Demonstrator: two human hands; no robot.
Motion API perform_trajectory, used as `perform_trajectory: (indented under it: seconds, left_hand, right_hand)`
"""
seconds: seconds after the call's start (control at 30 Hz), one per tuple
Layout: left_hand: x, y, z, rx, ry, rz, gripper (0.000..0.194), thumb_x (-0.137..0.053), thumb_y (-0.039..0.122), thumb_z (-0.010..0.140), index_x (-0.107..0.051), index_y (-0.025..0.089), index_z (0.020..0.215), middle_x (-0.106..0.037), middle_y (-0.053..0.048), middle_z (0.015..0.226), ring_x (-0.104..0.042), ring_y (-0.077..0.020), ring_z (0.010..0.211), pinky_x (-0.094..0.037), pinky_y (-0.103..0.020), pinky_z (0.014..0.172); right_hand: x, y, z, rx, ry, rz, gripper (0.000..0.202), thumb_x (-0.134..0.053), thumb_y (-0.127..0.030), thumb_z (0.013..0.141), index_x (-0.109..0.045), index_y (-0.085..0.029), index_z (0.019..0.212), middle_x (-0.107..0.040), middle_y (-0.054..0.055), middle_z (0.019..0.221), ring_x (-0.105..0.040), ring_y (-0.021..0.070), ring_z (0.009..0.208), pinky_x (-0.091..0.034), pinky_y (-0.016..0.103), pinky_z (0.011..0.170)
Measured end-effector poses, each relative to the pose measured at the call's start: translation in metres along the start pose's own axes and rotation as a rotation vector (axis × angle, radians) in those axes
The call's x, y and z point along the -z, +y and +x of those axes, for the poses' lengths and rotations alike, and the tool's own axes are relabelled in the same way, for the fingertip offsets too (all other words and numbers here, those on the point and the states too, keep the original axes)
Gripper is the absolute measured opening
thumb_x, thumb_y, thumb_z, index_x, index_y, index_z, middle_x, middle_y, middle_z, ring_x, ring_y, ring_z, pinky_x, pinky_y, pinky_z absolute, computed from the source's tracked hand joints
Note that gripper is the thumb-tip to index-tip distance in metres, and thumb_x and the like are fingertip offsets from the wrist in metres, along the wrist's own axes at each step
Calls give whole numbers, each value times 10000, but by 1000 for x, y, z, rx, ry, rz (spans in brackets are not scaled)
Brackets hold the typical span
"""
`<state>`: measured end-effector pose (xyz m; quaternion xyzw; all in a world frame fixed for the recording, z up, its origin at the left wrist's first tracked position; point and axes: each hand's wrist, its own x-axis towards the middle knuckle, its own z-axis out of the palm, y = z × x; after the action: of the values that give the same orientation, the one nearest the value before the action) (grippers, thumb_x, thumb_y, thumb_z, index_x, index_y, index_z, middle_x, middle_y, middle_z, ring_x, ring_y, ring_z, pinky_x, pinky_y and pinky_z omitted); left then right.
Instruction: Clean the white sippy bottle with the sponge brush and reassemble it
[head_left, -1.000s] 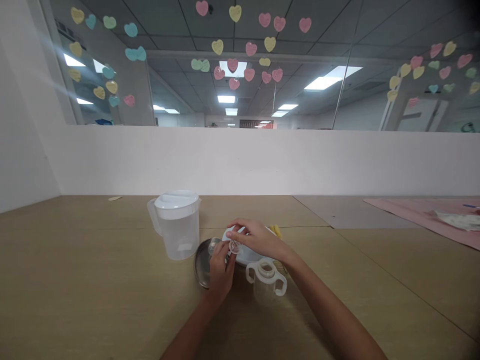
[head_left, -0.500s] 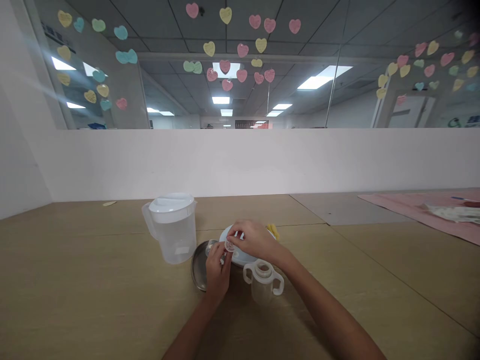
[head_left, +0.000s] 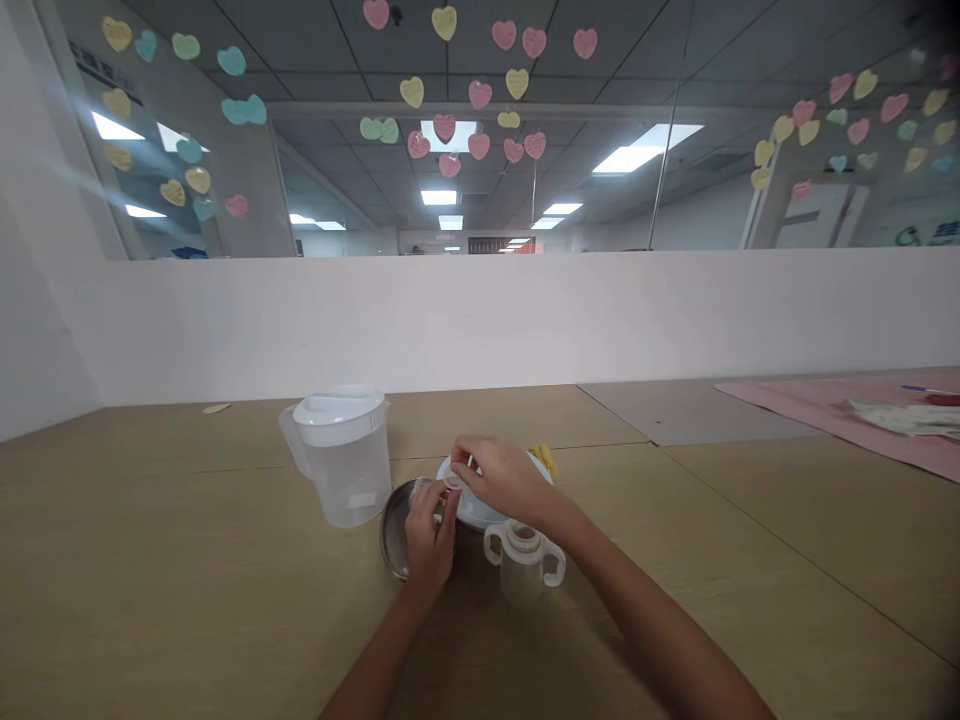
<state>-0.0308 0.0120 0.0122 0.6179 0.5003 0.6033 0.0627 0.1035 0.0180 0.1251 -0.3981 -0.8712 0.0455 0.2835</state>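
Clear ring (head_left: 452, 482) is up between two hands, beyond and a little left of the bottle (head_left: 523, 572), which stands upright, open-mouthed, its two handles out, nearest the person. Left of the bottle, the left hand (head_left: 430, 535) has the ring pinched between thumb and fingertips, by a metal dish (head_left: 385, 545). Just beyond the bottle, the right hand (head_left: 501, 478) reaches in with thumb and fingers curled almost together at the ring's upper edge; I can't tell from here whether they grip it. A second ago those fingers were spread above it and the ring's face showed; now they have drawn in and the ring looks flatter, so I'd judge both hands are working on it. Behind the bottle lies a white plate (head_left: 486, 516); farther left stands a lidded jug (head_left: 349, 475), and past the plate, something yellow (head_left: 544, 460).
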Motion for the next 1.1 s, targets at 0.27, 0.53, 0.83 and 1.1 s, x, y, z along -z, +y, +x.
perform_trajectory:
  seconds: [0.27, 0.53, 0.83, 1.1]
  left_hand:
    - [-4, -10, 0, -109, -124, 161, 266, -415, 366, 884, -604, 222, 1005, -633, -36, 971, -579, -164, 897, -453, -302, 808]
    - [-5, -11, -1, -268, -194, 307, 230, -404, 283, 900, -614, 198, 868, -654, -35, 984, -568, -168, 940, -424, -335, 861]
    - [-12, -7, 6, -318, -202, 422, 220, -415, 278, 888, -619, 213, 939, -648, -42, 1034, -563, -190, 977, -414, -353, 858]
    - [-42, -7, 29, -199, -228, 456, 176, -523, 288, 841, -635, 234, 964, -693, -35, 914, -602, -222, 902, -441, -363, 794]
  right_hand:
    - [5, 14, 10, -118, 16, -184, 179, -373, -214, 895, -547, -180, 877, -640, 30, 853, -551, 121, 740, -264, 232, 585]
    - [1, 30, 15, -178, -9, -225, 182, -366, -210, 895, -543, -177, 917, -652, 39, 873, -573, 140, 749, -271, 243, 584]
    - [-3, 40, 18, -228, 36, -301, 231, -295, -241, 936, -506, -164, 989, -657, 76, 897, -601, 165, 796, -311, 242, 609]
    - [-1, 35, 19, -243, -7, -348, 217, -306, -240, 935, -494, -167, 1017, -655, 79, 894, -614, 174, 816, -348, 244, 626]
